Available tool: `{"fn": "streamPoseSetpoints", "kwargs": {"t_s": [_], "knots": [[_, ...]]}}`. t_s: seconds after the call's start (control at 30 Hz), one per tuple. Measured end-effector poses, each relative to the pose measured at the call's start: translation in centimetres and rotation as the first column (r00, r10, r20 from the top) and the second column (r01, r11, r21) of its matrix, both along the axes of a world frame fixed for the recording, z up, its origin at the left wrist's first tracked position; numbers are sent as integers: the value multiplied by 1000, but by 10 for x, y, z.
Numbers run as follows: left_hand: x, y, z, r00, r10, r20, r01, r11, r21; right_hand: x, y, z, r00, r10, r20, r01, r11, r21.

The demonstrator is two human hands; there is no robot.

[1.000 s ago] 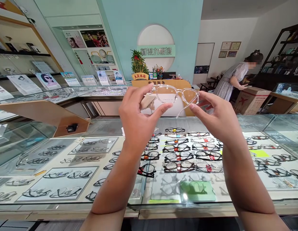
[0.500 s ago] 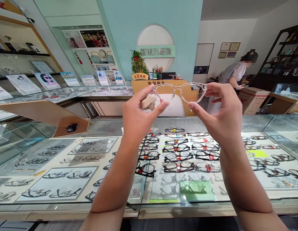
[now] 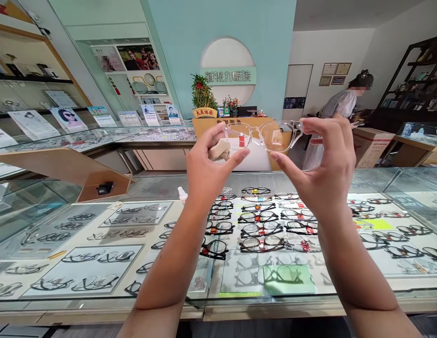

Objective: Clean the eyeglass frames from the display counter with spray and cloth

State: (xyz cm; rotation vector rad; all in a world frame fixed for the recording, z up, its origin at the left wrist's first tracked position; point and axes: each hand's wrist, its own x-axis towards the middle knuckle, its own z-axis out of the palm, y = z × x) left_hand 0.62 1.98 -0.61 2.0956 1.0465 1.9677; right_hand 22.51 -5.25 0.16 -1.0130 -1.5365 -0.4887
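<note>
A pair of clear-framed eyeglasses (image 3: 255,129) is held up in the air in front of me, above the glass display counter. My left hand (image 3: 209,159) grips its left end between thumb and fingers and also has a beige cloth (image 3: 219,149) tucked in the palm. The other end of the frame is between the thumb and fingers of my right hand (image 3: 326,159). One lens bears a small red label (image 3: 241,141). Below, several rows of eyeglasses (image 3: 261,229) lie in the display case, many with red tags.
The glass display counter (image 3: 134,304) spans the front. A white bottle (image 3: 182,194) stands by my left forearm. At left is a slanted wooden board (image 3: 63,162). Behind are a cash desk (image 3: 204,136), a cardboard box (image 3: 371,146) and a person (image 3: 340,105) standing at right.
The eyeglasses have been turned in my hands, so the lenses face another way and the red label shows on the left lens. The white bottle is more exposed beside my left forearm.
</note>
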Motion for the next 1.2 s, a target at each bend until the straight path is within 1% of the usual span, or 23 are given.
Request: {"fn": "streamPoseSetpoints", "kwargs": {"t_s": [0.07, 0.2, 0.27, 0.33, 0.4, 0.5, 0.57, 0.73, 0.8, 0.9, 1.07, 1.2], "knots": [[2, 2, -2, 1000, 2, -8, -2, 1000, 26, -1, -2, 0, 1000, 11, 4, -11, 1000, -2], [7, 5, -6, 1000, 17, -2, -17, 997, 75, -5, -6, 0, 998, 41, 43, -44, 996, 73], [8, 6, -7, 999, 33, 5, -33, 995, 98, -6, -6, 0, 998, 28, 60, -35, 994, 106], [8, 7, -7, 999, 40, 18, -42, 991, 126, -6, -3, -1, 998, -7, 61, 0, 994, 107], [7, 10, -8, 998, 30, 47, -38, 985, 168, -5, 2, -2, 998, -26, 63, 18, 990, 138], [5, 14, -9, 996, 8, 85, -27, 973, 228, -2, 9, -4, 996, -8, 94, -15, 971, 240], [4, 15, -10, 996, 8, 93, -30, 970, 243, -1, 12, -4, 994, 8, 106, -36, 964, 264], [3, 14, -10, 996, 16, 85, -37, 968, 247, -1, 11, -4, 995, 58, 79, -71, 981, 179], [3, 13, -10, 996, 19, 84, -41, 963, 268, -2, 11, -4, 995, 71, 71, -83, 979, 185], [2, 11, -9, 994, 46, 102, -77, 945, 318, -2, 12, -4, 995, 86, 51, -94, 977, 190], [0, 8, -10, 986, 126, 107, -157, 916, 369, 0, 17, -8, 990, 139, 14, -140, 985, 99], [-1, 8, -11, 985, 138, 102, -166, 914, 371, 1, 19, -10, 987, 160, -17, -160, 986, 41]]}}
